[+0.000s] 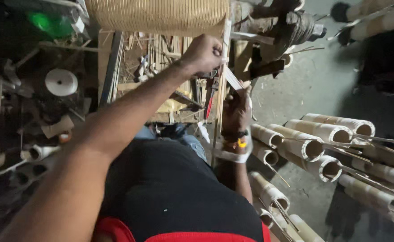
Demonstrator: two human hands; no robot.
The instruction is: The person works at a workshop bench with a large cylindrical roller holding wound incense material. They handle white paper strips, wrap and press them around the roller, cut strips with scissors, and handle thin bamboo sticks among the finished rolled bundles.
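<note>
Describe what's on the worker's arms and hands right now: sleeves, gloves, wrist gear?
Both arms are bare, with no sleeves and no gloves. The left hand shows nothing worn. The right hand has a dark band at the wrist with a small yellow piece, and a white cloth wrap just behind it.

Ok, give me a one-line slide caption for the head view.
Seen from above, the left hand and right hand grip a thin pale strip under a ribbed woven cylinder, bamboo tubes stacked alongside.

- I sit in a cramped craft workshop with a bare concrete floor (313,76).
- Cut bamboo tubes (327,134) are stacked beside me.
- A workbench (116,71) strewn with splints and hand tools (211,96) stands ahead, beside a tape roll (61,82).
</note>
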